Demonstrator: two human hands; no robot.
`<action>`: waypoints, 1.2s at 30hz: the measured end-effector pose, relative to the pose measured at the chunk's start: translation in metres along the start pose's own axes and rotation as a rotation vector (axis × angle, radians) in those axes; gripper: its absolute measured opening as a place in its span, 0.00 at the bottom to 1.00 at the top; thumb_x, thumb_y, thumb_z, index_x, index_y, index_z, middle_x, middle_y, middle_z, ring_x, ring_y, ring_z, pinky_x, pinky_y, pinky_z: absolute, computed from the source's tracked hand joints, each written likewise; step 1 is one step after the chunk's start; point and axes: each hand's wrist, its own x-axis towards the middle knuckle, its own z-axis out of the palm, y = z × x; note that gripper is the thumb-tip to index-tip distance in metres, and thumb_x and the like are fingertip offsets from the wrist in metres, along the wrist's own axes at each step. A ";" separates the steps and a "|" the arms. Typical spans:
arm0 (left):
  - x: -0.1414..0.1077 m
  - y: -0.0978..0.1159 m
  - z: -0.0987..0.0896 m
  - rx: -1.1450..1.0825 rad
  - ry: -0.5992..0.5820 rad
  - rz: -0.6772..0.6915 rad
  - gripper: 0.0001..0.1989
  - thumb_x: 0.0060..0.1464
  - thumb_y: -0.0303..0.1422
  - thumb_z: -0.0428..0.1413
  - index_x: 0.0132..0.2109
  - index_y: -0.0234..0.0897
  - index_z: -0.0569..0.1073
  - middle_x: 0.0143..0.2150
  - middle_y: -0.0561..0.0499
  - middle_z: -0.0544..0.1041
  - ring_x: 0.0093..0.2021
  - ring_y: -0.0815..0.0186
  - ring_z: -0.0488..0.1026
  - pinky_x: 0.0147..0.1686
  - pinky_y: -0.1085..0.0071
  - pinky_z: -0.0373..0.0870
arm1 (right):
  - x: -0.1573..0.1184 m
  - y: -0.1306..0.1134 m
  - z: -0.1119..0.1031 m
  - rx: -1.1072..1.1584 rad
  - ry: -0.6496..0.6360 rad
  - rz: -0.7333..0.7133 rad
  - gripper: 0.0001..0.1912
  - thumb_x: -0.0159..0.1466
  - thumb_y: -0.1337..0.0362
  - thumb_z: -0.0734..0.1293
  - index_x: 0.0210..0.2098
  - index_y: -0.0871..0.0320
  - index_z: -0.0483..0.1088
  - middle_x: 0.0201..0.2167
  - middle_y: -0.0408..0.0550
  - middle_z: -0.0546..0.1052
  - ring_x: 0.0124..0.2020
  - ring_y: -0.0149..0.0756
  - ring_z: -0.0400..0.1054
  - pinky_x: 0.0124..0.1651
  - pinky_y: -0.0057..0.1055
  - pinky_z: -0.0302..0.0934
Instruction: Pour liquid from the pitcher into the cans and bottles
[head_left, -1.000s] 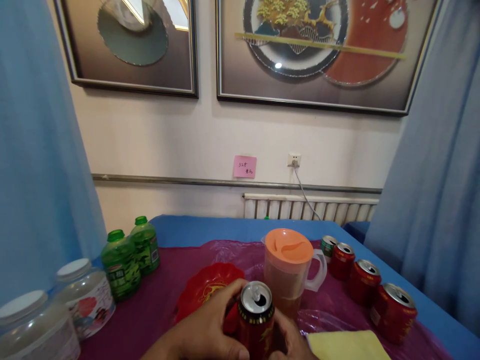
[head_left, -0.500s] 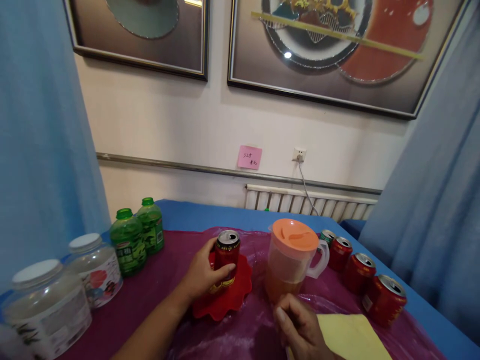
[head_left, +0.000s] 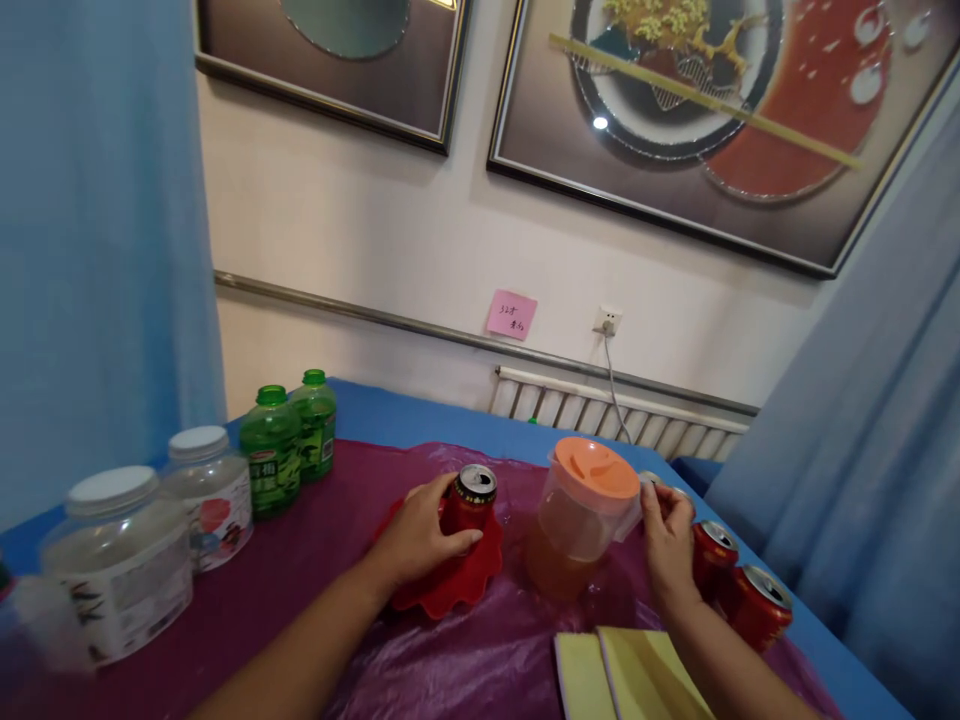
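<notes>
Right hand (head_left: 670,535) is at the handle of the translucent pitcher (head_left: 576,520); whether it grips, I cannot tell. Left hand (head_left: 426,535), over the red plate (head_left: 480,565), grasps the can (head_left: 466,510), whose base is hidden. Amber liquid (head_left: 556,568) stands in the orange-lidded pitcher's lower part. Red and black-banded, the can has an opened silver top.

Soft, moderate indoor light, dimmer over the purple sheet (head_left: 442,675), whose creases catch pale glints. A small white glare spot sits on the right picture (head_left: 705,110); a bright streak tops the left picture (head_left: 337,75). Soft shadows fall on the wall (head_left: 345,220) beneath. Wide-angle distortion stretches the edges, the lower left is smeared, and the note's (head_left: 511,315) writing looks soft.
</notes>
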 end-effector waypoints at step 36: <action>-0.008 0.001 -0.010 0.044 -0.058 -0.083 0.39 0.41 0.39 0.68 0.62 0.41 0.69 0.60 0.44 0.75 0.59 0.47 0.69 0.62 0.53 0.61 | 0.021 -0.091 0.036 0.114 -0.387 0.006 0.27 0.51 0.40 0.75 0.22 0.58 0.70 0.17 0.39 0.64 0.18 0.27 0.53 0.19 0.25 0.50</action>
